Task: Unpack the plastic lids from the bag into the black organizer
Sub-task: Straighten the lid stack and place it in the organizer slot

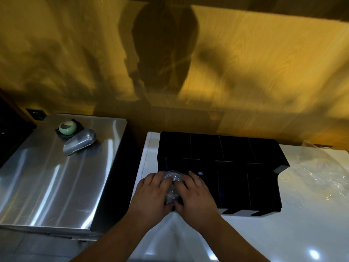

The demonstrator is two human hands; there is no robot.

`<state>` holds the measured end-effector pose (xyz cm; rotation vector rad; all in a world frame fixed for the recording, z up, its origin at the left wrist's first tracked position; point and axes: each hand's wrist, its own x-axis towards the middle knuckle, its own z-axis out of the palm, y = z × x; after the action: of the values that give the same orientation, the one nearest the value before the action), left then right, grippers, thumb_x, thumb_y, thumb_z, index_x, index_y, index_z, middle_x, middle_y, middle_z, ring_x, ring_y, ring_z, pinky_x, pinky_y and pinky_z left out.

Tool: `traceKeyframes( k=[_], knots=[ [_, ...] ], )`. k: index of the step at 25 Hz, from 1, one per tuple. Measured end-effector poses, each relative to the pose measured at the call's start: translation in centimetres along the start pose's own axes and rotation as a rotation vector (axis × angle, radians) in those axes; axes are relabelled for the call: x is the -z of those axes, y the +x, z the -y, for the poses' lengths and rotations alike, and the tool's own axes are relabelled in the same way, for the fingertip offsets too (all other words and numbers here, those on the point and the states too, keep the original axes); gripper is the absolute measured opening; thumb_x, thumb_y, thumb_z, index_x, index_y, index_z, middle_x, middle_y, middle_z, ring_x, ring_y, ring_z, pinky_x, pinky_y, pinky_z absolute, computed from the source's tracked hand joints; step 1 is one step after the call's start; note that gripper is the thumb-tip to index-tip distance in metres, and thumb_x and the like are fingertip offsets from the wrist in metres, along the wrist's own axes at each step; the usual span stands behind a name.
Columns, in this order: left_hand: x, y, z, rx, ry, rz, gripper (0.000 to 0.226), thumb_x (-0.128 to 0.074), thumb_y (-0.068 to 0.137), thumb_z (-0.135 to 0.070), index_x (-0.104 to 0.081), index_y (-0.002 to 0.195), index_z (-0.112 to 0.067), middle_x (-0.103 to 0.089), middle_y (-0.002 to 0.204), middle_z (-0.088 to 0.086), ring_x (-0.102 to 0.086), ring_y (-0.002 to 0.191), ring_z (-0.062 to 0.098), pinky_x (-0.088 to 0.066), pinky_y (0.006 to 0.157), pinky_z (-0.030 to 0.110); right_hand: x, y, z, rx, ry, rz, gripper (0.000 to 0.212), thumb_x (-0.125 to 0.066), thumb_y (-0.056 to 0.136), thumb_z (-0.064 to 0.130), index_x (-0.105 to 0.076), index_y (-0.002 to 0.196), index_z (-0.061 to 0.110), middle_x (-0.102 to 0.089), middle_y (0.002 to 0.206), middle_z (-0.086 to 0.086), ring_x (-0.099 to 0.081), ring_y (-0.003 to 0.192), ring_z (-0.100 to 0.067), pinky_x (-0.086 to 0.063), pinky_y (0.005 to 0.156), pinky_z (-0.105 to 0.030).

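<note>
- Progress: we note one stack of clear plastic lids (172, 181) at the front-left compartment of the black organizer (217, 148), lying on its side between the person's two hands.
- We judge the stack to be going in rather than seated, since its near end sits at the compartment's front lip.
- Other compartments: the remaining front slots and the rear row read as dark. We see no lids in them, though the interior is too dim to be sure.
- The bag (317, 174) lies crumpled on the white counter (245, 233), just beside the organizer's right end. It is clear film, and faint round outlines inside may be more lids. We cannot tell how many, if any.
- Judgement: the task looks early. One stack is being placed, whatever the bag holds is left, and most slots appear free to take it.
- Left hand (151, 190): palm down, fingers curved over the left flank of the stack, gripping it. The forearm enters from the lower left.
- Right hand (194, 191): palm down, fingers wrapped over the right flank, thumb near the stack's near end, gripping it.
- The hands sit close together, nearly meeting at the thumbs, with the stack clamped between them.
- Off-task: a steel top (47, 176) left of the counter carries a metal scoop (80, 141) and a green round object (67, 127), well apart from the work.
</note>
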<state>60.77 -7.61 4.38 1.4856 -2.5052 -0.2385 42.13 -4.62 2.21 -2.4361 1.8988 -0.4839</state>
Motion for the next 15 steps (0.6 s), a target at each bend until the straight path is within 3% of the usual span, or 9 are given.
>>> traceKeyframes(
  k=[6, 9, 12, 15],
  knots=[
    [0.9, -1.2, 0.2, 0.064, -0.027, -0.029, 0.071, -0.081, 0.073, -0.05, -0.064, 0.136, -0.022, -0.062, 0.144, 0.005, -0.06, 0.129, 0.028, -0.054, 0.104, 0.047, 1.6, -1.1, -0.3, 0.019, 0.083, -0.043, 0.051, -0.067, 0.086, 0.045, -0.06, 0.131, 0.022, -0.063, 0.136, -0.003, -0.051, 0.138, -0.028, -0.043, 0.112, -0.044],
    [1.6, -2.2, -0.7, 0.072, -0.102, -0.062, 0.044, -0.076, 0.081, -0.045, -0.069, 0.119, -0.024, -0.067, 0.125, -0.004, -0.064, 0.112, 0.018, -0.058, 0.091, 0.035, 3.2, -1.7, -1.2, 0.051, 0.109, -0.055, 0.047, -0.064, 0.087, 0.045, -0.061, 0.128, 0.023, -0.064, 0.131, 0.001, -0.056, 0.125, -0.021, -0.049, 0.104, -0.037],
    [2.4, -3.6, -2.4, 0.22, -0.286, 0.013, 0.019, -0.058, 0.083, -0.058, -0.062, 0.094, -0.043, -0.064, 0.093, -0.023, -0.062, 0.085, -0.001, -0.046, 0.071, 0.014, 4.8, -2.1, -2.3, -0.002, 0.241, 0.02, 0.034, -0.056, 0.092, 0.047, -0.067, 0.116, 0.025, -0.067, 0.112, 0.008, -0.058, 0.102, -0.012, -0.053, 0.087, -0.03],
    [2.1, -4.9, -4.1, 0.459, -0.619, 0.091, 0.011, -0.072, 0.085, -0.051, -0.072, 0.095, -0.047, -0.074, 0.095, -0.025, -0.07, 0.086, -0.002, -0.052, 0.072, 0.017, 5.7, -2.9, -3.4, -0.115, 0.542, 0.129, 0.028, -0.051, 0.095, 0.051, -0.07, 0.097, 0.031, -0.066, 0.09, 0.014, -0.059, 0.085, -0.005, -0.053, 0.075, -0.03]
  ],
)
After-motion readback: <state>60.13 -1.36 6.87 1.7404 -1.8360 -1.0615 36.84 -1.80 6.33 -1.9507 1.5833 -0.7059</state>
